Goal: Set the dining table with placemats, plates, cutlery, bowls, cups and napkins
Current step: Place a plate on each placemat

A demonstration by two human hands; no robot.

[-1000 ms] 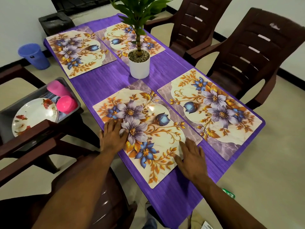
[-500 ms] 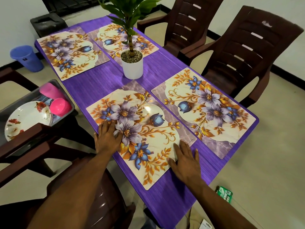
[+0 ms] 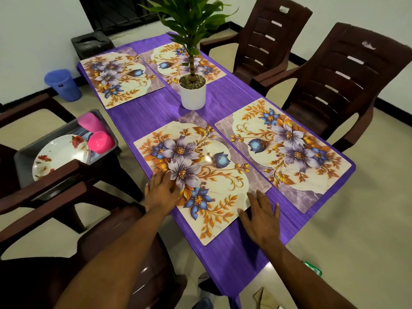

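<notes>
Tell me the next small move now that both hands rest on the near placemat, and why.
Probably lift the left hand toward the plate in the grey tub: all four placemats lie flat, the near placemat looks squared under the right hand, and no plates are set yet.

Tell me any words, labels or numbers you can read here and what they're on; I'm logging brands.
None can be read.
Far chair: pale sticker on its backrest, too blurred.
Near chair: torn sticker remnant, no letters visible.
Blue bin: small dark mark, too small.
Green packet on the floor: white print, too blurred.
</notes>
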